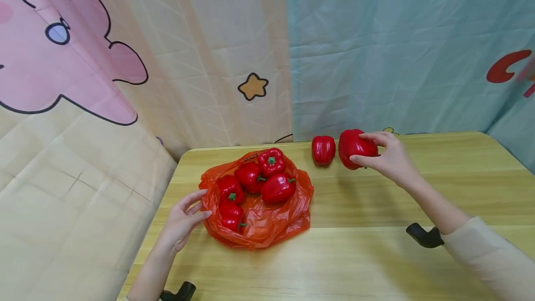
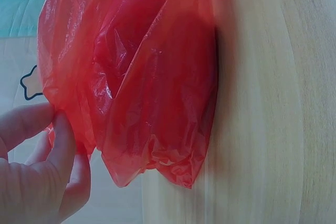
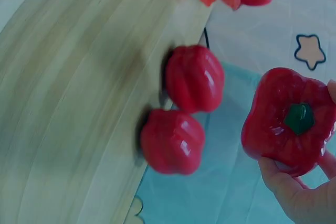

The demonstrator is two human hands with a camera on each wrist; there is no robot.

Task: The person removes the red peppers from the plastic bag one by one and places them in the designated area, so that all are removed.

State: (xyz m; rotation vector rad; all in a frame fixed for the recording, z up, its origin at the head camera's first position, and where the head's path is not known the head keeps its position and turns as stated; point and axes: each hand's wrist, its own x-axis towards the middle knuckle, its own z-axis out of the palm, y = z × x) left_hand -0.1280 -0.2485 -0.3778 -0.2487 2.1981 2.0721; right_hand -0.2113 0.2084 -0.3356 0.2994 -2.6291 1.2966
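Right hand, at two o'clock from the bag, clamps a red pepper. Left hand touches the bag at nine o'clock; whether clamped cannot be told.

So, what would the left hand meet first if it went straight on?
The red bag: the left hand is just at its edge. Beyond that, probably a red pepper inside, though depth is unclear.

Behind the wood-grained desk, see pastel cloth. Above the desk's far edge, see an orange star print.
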